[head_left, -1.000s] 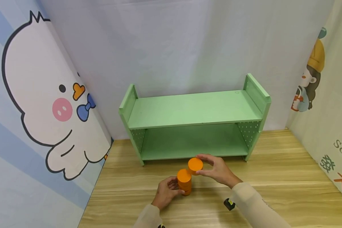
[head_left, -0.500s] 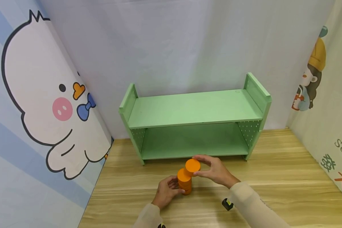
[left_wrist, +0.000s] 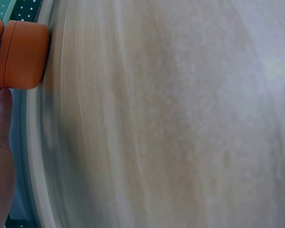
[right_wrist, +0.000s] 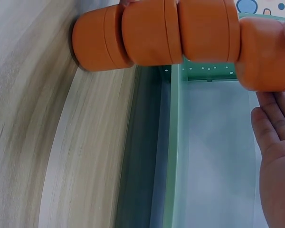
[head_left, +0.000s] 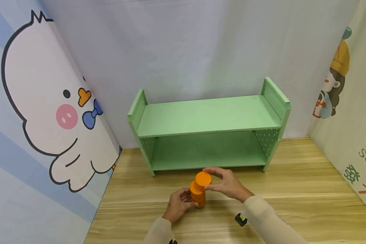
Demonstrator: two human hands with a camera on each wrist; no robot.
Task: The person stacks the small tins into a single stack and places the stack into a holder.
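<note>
Three round orange containers stand in a stack [head_left: 198, 199], also seen in the right wrist view as a row of containers [right_wrist: 149, 35]. My left hand [head_left: 177, 206] curls round the stack's side; in the left wrist view the hand [left_wrist: 2, 156] lies against it beside the lowest container [left_wrist: 27, 54]. Between thumb and fingers, my right hand [head_left: 230, 185] pinches another orange container [head_left: 203, 178] at the stack's top, offset to the right and back. In the right wrist view this held container [right_wrist: 262, 54] seems to meet the top one, with the right hand [right_wrist: 280, 161] beside it.
A green two-level shelf [head_left: 207, 117] stands behind the hands on the wooden table [head_left: 292, 189]. A small black object [head_left: 241, 219] is beside the right sleeve. Printed cloth hangs at the back and both sides.
My right hand has moved left with its container, which now overlaps the top of the stack more. The left hand and the stack have stayed nearly still.
</note>
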